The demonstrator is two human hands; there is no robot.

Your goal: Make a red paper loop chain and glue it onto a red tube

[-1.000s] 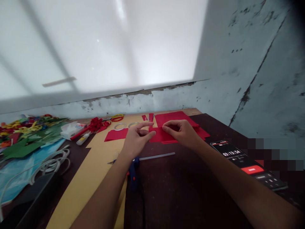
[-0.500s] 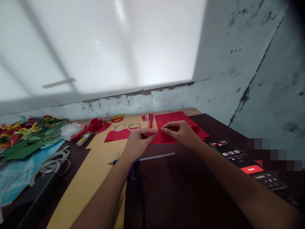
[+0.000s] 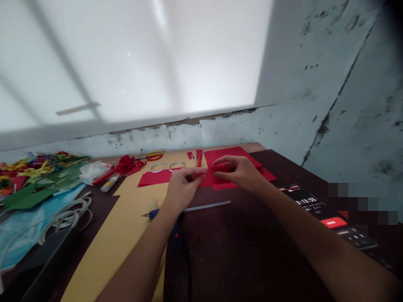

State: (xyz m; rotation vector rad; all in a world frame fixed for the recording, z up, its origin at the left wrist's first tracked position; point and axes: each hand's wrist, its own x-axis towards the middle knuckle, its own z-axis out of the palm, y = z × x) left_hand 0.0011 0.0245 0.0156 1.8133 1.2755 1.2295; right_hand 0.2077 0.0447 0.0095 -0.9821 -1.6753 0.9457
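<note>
My left hand (image 3: 183, 186) hovers over the near edge of the red sheets, its thumb and index finger drawn together in a pinch. Whatever it holds, if anything, blends into the red behind and I cannot make it out. To its right, my right hand (image 3: 241, 173) has thumb and index finger apart, with red showing between them. Beneath and beyond both hands lie red sheets (image 3: 236, 153), some stacked. Under my left forearm is a blue glue gun (image 3: 153, 214), partly hidden, with a clear glue stick (image 3: 210, 206) extending right from it.
Two silver rings (image 3: 177, 165), yellow-handled scissors (image 3: 155, 155) and a red ribbon flower (image 3: 127, 165) lie toward the back. A glue bottle (image 3: 109, 184), white cable (image 3: 74, 214) and colourful scraps (image 3: 37, 165) are on the left. A phone (image 3: 333, 222) lies at right.
My right thumb and index finger have parted from a pinch, and the right hand has drawn slightly away from the left. The left hand stays almost in place.
</note>
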